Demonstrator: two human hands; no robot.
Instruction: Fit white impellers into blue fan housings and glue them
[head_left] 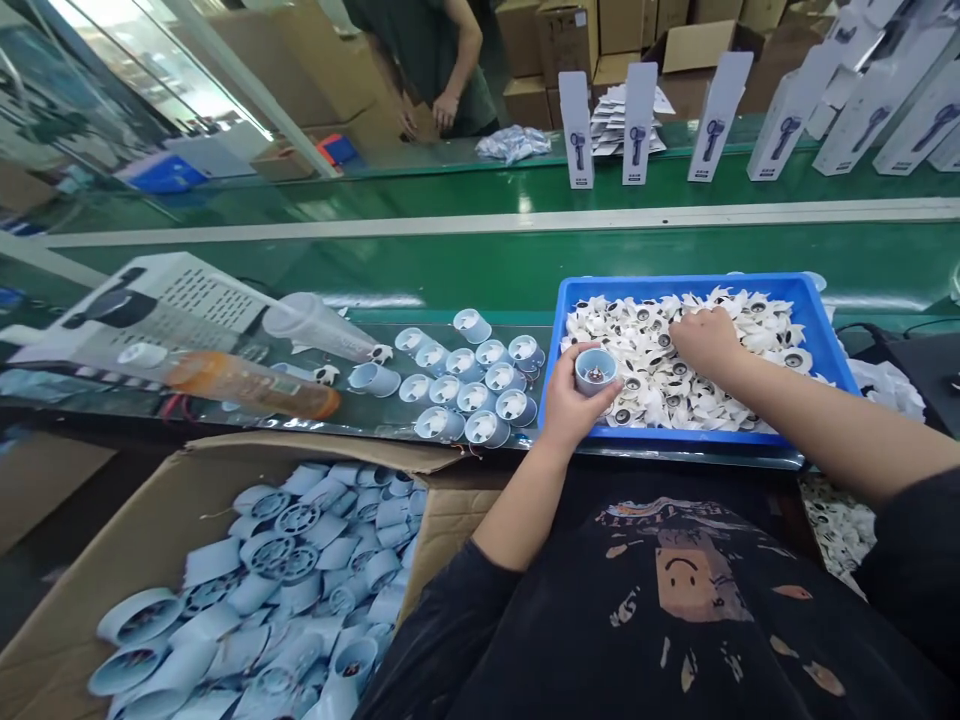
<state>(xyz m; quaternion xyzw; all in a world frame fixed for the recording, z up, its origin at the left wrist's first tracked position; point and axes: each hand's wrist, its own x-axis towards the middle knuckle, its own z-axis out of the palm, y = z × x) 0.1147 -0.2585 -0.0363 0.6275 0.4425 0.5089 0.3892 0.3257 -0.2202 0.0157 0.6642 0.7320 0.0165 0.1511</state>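
My left hand (pixel 568 402) is wrapped round a light-blue fan housing (pixel 596 372), its open end up, with a small motor part showing inside. It is at the near left edge of a blue tray (pixel 838 350) full of white fan impellers (pixel 664 395). My right hand (pixel 705 340) reaches into the pile with its fingers curled down and closed; what they hold, if anything, is hidden. Left of the tray, several blue housings with white impellers in them (pixel 474 398) stand upright on the bench. Another housing (pixel 374 379) lies on its side there.
A cardboard box (pixel 172 475) of loose blue housings is at the lower left. An orange-filled bottle (pixel 251 383) and a clear plastic cup (pixel 319 322) lie on the bench. White product boxes (pixel 636 125) line the green conveyor (pixel 360 262). Beyond it is another person (pixel 424 60).
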